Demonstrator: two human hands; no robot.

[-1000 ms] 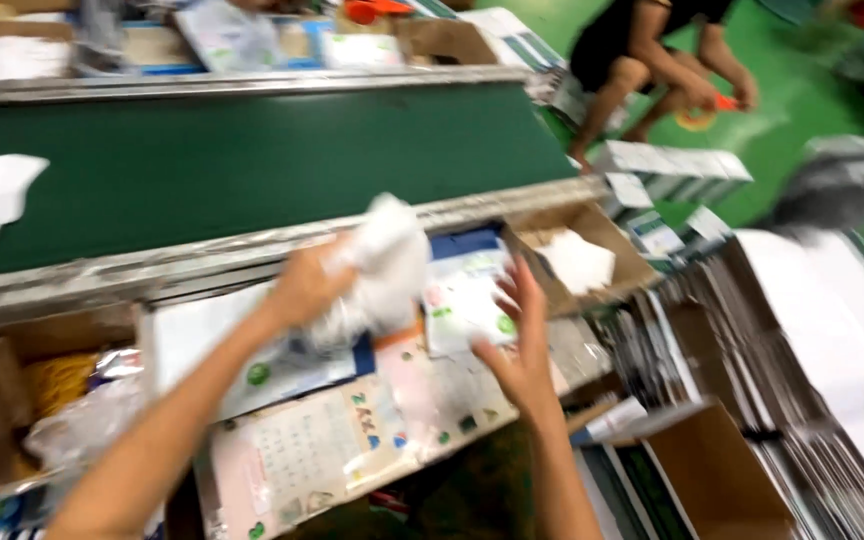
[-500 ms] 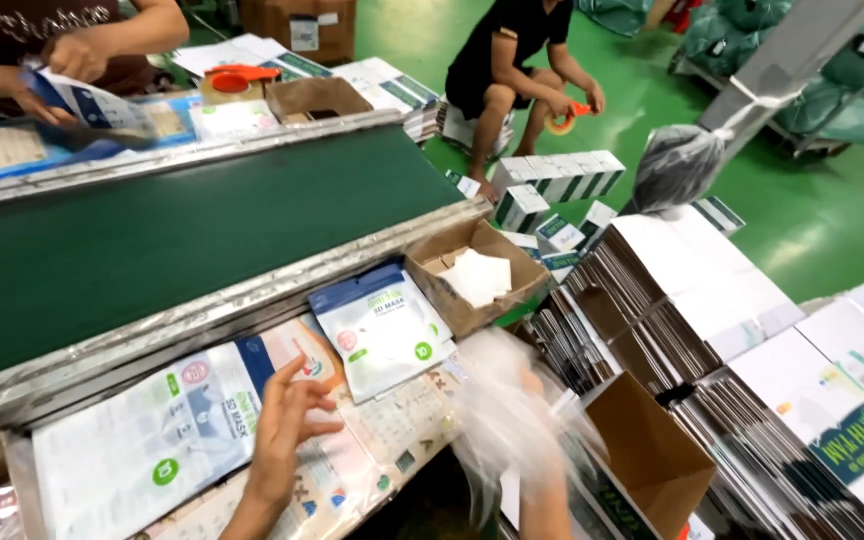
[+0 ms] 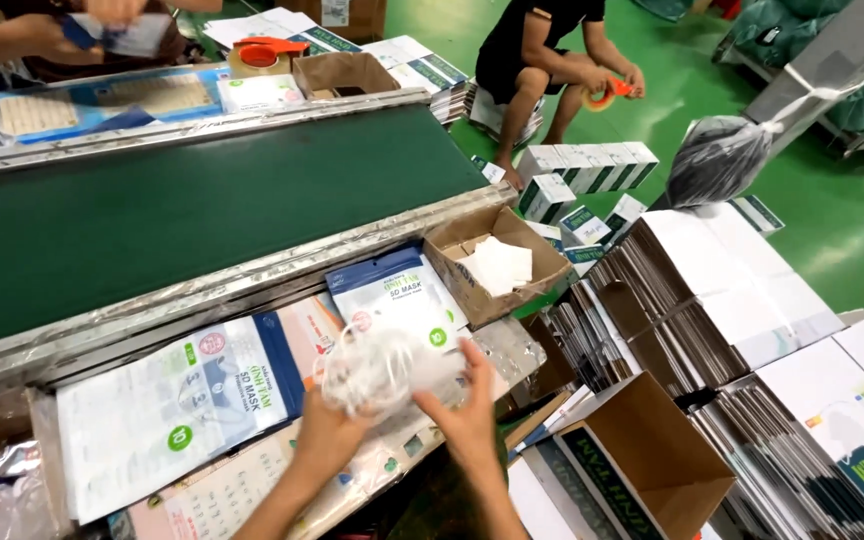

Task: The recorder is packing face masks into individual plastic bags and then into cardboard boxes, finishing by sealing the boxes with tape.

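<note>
- Since the earlier frame: bundle of white masks [image 3: 384,366] brought in from the right to centre, now between both hands above the tabletop [image 3: 252,480].
- Left hand [image 3: 327,432] cupped beneath the bundle, gripping; right hand [image 3: 472,412] closed on its side, squaring the stack.
- Flat pouches [image 3: 392,292] laid face-up just beyond, within reach.
- Open cardboard box [image 3: 497,262] of white pieces at the green conveyor belt [image 3: 202,200] edge.
- Other people's hands across the belt, apart.

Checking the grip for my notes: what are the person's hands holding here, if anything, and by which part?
Both hands hold a white bundle of masks over the table: left hand under its lower left side, right hand at its right edge.
</note>
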